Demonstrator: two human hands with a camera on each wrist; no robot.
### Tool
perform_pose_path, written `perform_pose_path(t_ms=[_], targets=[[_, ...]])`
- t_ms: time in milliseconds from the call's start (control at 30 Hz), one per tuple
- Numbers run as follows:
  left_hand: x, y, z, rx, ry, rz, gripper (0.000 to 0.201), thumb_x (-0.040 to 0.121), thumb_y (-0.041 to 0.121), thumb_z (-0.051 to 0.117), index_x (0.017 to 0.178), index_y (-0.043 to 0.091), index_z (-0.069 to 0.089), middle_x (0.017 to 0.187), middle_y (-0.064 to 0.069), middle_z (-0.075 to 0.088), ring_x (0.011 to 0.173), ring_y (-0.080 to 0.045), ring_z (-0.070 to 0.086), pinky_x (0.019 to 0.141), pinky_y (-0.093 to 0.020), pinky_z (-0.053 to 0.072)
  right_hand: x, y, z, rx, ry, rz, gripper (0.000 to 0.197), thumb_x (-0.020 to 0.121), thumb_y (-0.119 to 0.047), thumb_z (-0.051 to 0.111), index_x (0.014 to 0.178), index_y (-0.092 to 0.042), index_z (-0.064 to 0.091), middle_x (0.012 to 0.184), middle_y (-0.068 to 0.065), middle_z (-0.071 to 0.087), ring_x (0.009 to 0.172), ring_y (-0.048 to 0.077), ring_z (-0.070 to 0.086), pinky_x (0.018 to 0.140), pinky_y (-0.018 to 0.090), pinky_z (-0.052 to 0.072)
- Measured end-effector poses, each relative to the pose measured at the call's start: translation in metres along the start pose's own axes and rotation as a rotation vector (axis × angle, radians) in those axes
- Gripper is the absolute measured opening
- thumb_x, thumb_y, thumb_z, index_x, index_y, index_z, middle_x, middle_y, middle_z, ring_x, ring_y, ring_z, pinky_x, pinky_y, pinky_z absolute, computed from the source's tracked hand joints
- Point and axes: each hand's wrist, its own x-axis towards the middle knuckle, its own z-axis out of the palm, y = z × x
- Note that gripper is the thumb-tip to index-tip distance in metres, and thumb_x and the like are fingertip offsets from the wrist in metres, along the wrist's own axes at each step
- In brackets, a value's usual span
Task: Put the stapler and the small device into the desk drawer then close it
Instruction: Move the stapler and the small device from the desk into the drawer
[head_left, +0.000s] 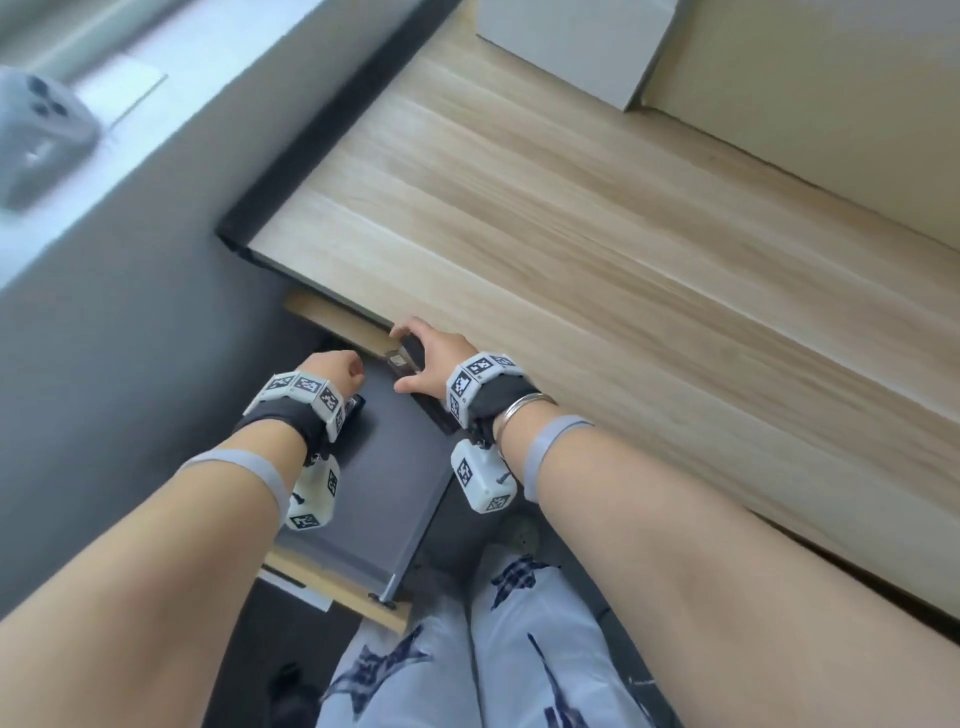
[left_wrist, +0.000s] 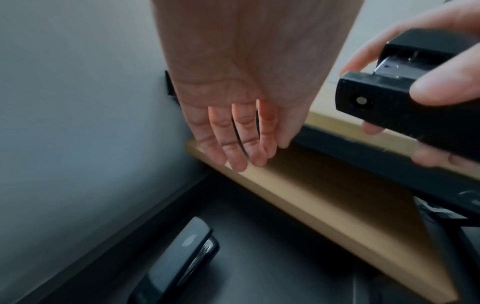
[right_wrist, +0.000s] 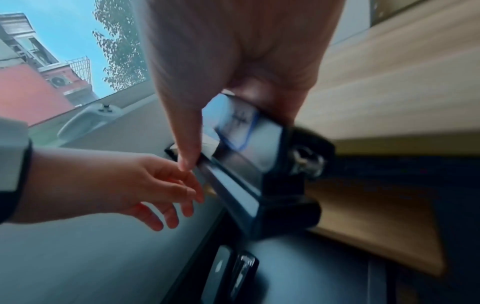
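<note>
The drawer (head_left: 384, 493), dark grey inside, stands pulled out under the wooden desk (head_left: 571, 234). My right hand (head_left: 402, 359) grips the black stapler (head_left: 411, 349) by its sides, just above the drawer's back end near the desk edge. The stapler (left_wrist: 389, 102) shows close up in the left wrist view, and blurred as the stapler (right_wrist: 249, 164) in the right wrist view. My left hand (head_left: 332, 371) hovers to the left of it with relaxed fingers (left_wrist: 241, 139), holding nothing. The small black device (left_wrist: 179, 261) lies flat on the drawer floor by its left wall.
A grey wall runs along the drawer's left side. On the window sill at far left sits a grey gadget (head_left: 41, 135). A white box (head_left: 571, 41) stands at the back of the desk. My legs (head_left: 493, 649) are below the drawer front.
</note>
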Motion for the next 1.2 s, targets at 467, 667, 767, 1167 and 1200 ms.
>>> perform_pose_path(t_ms=[467,667,767,1167,1200], targets=[[0.030,-0.101,0.098,-0.013,-0.119,-0.130,0.032,0.091,0.016,0.042,0.115,0.008,0.061,0.119,-0.016,0.066,0.110,-0.034,0.061,0.094,-0.036,0.050,0.062,0.050,0.137,0.021,-0.068,0.430,0.036,0.083,-0.011,0.062,0.116,-0.012,0.046,0.104,0.015,0.063,0.083,0.030,0.058,0.067,0.028,0.042],[0.049,-0.119,0.124,-0.010,-0.167,-0.128,0.029,0.088,0.014,0.043,0.108,0.011,0.064,0.113,-0.016,0.068,0.105,-0.033,0.063,0.089,-0.034,0.051,0.082,0.067,0.166,0.095,-0.073,0.586,0.028,0.084,-0.008,0.059,0.110,-0.009,0.047,0.105,0.016,0.060,0.095,0.031,0.061,0.071,0.028,0.044],[0.058,-0.124,0.132,-0.031,-0.160,-0.124,0.027,0.088,0.013,0.045,0.105,0.013,0.065,0.112,-0.014,0.069,0.105,-0.031,0.063,0.088,-0.034,0.051,0.088,0.071,0.180,0.156,-0.059,0.641,0.038,0.084,-0.010,0.061,0.120,-0.010,0.047,0.116,0.017,0.062,0.105,0.032,0.063,0.070,0.027,0.044],[0.082,-0.126,0.144,-0.114,-0.149,-0.069,0.027,0.086,0.008,0.048,0.104,0.010,0.068,0.109,-0.015,0.070,0.103,-0.032,0.063,0.089,-0.034,0.050,0.115,0.078,0.204,0.237,0.017,0.760,0.048,0.088,-0.010,0.059,0.130,-0.007,0.039,0.134,0.017,0.045,0.120,0.037,0.055,0.091,0.036,0.050],[0.082,-0.127,0.145,-0.116,-0.150,-0.068,0.027,0.086,0.008,0.049,0.105,0.010,0.067,0.109,-0.015,0.070,0.103,-0.032,0.063,0.089,-0.034,0.050,0.116,0.077,0.206,0.239,0.016,0.768,0.047,0.089,-0.010,0.058,0.131,-0.007,0.038,0.135,0.017,0.044,0.120,0.036,0.055,0.091,0.036,0.050]])
